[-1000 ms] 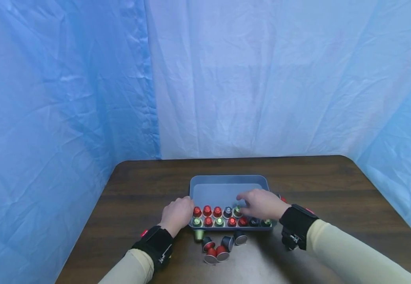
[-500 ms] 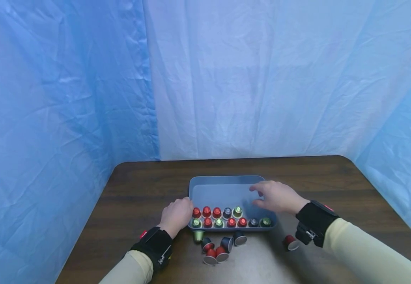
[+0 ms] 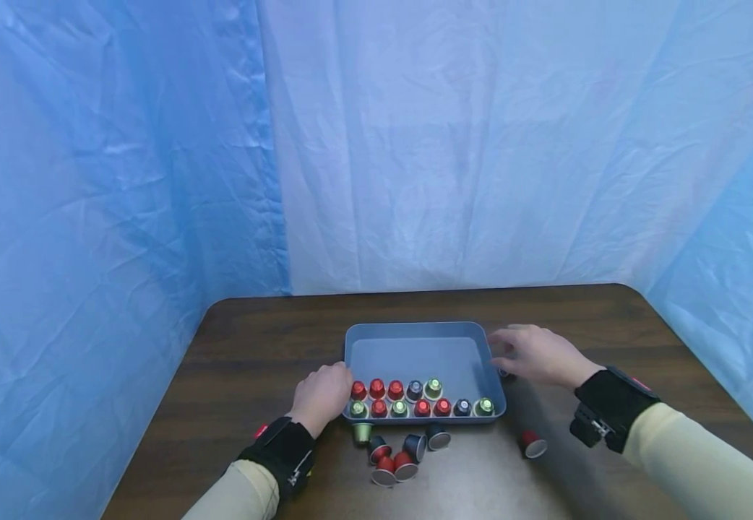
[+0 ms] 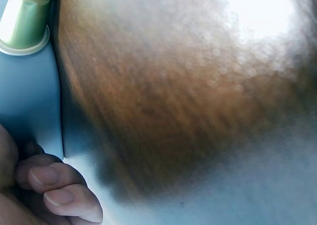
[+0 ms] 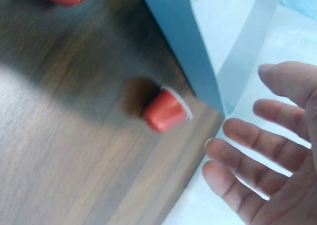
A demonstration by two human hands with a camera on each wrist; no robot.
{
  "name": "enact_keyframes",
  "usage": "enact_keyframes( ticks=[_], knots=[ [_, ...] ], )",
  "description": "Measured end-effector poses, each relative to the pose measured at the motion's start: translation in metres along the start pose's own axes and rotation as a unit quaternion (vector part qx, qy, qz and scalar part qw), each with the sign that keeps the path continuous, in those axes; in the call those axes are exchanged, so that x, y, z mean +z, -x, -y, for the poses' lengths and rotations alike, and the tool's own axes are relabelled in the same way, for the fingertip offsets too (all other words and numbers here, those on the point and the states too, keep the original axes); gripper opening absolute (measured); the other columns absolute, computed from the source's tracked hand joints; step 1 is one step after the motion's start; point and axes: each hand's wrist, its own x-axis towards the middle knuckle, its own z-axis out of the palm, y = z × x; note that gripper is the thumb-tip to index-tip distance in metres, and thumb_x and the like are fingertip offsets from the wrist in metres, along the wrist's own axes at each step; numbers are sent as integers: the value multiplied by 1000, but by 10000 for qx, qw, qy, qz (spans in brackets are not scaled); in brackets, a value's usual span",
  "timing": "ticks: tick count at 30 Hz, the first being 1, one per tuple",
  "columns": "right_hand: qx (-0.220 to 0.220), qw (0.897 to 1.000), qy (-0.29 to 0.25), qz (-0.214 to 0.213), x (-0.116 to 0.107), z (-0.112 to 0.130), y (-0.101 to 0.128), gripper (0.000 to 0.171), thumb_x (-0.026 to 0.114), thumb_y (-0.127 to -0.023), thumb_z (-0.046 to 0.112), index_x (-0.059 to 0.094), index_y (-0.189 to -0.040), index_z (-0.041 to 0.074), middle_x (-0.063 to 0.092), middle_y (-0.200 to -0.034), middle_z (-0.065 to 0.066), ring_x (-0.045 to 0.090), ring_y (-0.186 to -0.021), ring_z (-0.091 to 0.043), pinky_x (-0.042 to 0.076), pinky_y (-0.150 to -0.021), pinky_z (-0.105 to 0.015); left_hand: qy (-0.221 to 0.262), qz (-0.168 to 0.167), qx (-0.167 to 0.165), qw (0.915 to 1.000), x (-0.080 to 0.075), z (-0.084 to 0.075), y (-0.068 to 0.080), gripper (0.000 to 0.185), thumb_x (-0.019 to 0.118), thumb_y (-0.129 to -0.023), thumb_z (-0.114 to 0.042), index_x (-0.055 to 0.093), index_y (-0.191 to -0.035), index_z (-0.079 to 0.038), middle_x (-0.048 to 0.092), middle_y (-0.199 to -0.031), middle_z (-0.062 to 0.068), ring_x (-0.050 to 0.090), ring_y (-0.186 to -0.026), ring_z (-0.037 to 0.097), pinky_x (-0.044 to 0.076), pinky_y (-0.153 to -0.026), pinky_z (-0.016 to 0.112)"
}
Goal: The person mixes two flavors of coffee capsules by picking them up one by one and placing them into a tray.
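A blue-grey tray (image 3: 415, 349) holds two rows of red, green and dark coffee capsules along its near side, standing base up. At the tray's left wall, my left hand (image 3: 324, 393) grips the rim with curled fingers (image 4: 74, 202). My right hand (image 3: 535, 352) hovers just beyond the tray's right wall, fingers spread and holding nothing. Below it a red coffee capsule (image 5: 166, 111) lies on its side near the tray corner; in the head view the hand mostly covers it.
Another red capsule (image 3: 532, 443) lies right of the tray's near corner. Several loose capsules, among them a green one (image 3: 362, 433) and a dark one (image 3: 438, 437), lie before the tray on the dark wooden table (image 3: 259, 339). Blue sheets (image 3: 415, 144) hang behind.
My right hand has drawn back from the capsule rows, moving right past the tray's side wall, and is away from the green capsule it was touching. My left hand stays at the rim.
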Motion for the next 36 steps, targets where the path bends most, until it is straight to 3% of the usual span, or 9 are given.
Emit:
enact_keyframes(
  ticks=[5, 12, 20, 29, 36],
  knots=[
    [166, 9999, 15, 6, 2, -10, 2, 36, 78, -90, 22, 71, -122, 7, 72, -110, -9, 69, -89, -20, 59, -76, -42, -205, 4, 119, 9997, 0, 2, 0, 26, 78, -92, -25, 66, -107, -7, 59, -82, 3, 63, -72, 20, 60, -71, 42],
    [292, 9995, -68, 127, 12, -21, 3, 33, 76, -90, 15, 71, -121, 5, 69, -110, -12, 68, -88, -23, 59, -77, -45, 122, 39, -75, 9999, 2, 3, 0, 24, 73, -96, -27, 65, -107, -7, 58, -79, 2, 61, -69, 19, 59, -68, 40],
    [121, 9997, 125, 160, 29, -27, 3, 27, 77, -89, 12, 73, -115, 7, 58, -88, -1, 55, -69, -11, 51, -62, -27, -95, 15, 113, 9999, 2, 3, 0, 26, 77, -92, -26, 66, -106, -8, 57, -80, 2, 61, -70, 19, 60, -70, 40],
    [-4, 9996, 114, 255, 41, -29, 4, 17, 78, -89, 7, 72, -105, 8, 57, -84, 1, 58, -73, -10, 56, -68, -29, 251, -24, -61, 9997, 2, 2, 0, 23, 72, -97, -26, 64, -105, -6, 57, -78, 2, 60, -68, 18, 58, -66, 36],
    [-20, 9995, 212, 221, 45, -31, 4, 18, 80, -87, 7, 72, -103, 9, 58, -85, 1, 60, -74, -10, 59, -70, -31, 192, -13, -55, 9998, 1, 2, 0, 24, 74, -95, -26, 64, -106, -7, 57, -78, 2, 60, -68, 18, 58, -67, 37]
  ],
)
